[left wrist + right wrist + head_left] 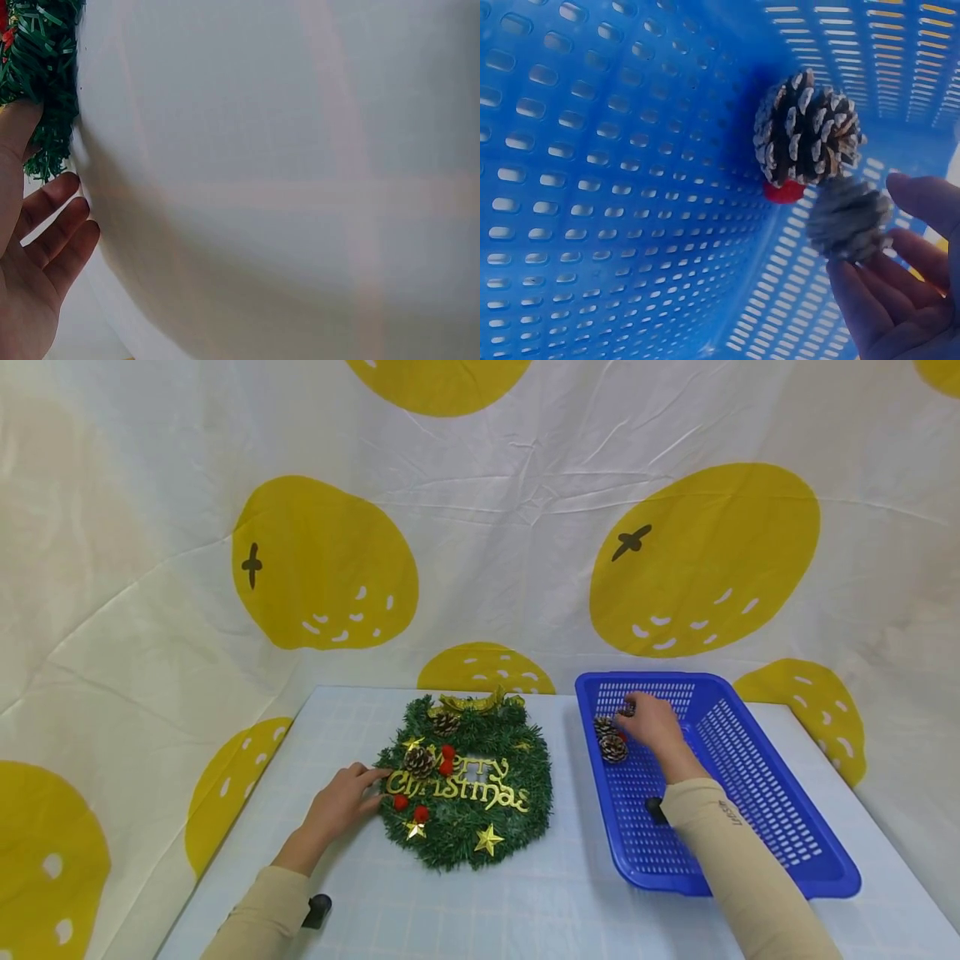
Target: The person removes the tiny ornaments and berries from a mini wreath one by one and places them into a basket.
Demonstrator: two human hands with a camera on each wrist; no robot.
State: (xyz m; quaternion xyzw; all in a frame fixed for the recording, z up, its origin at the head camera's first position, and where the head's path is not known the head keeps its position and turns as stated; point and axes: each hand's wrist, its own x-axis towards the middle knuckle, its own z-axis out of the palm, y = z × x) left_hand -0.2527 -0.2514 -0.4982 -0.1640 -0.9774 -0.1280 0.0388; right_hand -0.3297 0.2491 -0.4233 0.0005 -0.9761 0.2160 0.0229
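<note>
A green tinsel Christmas wreath [517,827] lies on the table, with gold "Merry Christmas" lettering [457,789], stars, red balls and pine cones on it. My left hand [341,802] touches its left edge; in the left wrist view the thumb lies against the green tinsel [45,82], the other fingers [64,232] fairly straight. Inside the blue basket [637,852], at its far left corner, my right hand [652,722] holds a pine cone [851,221], blurred, between thumb and fingers. Another pine cone [806,127] and a red ball [784,191] lie beside it.
The basket's raised perforated walls surround the right hand. Behind the table hangs a white cloth [487,568] printed with large yellow fruit shapes. A pale checked cover [450,918] lies on the tabletop. Dark wrist devices [317,910] show at both cuffs.
</note>
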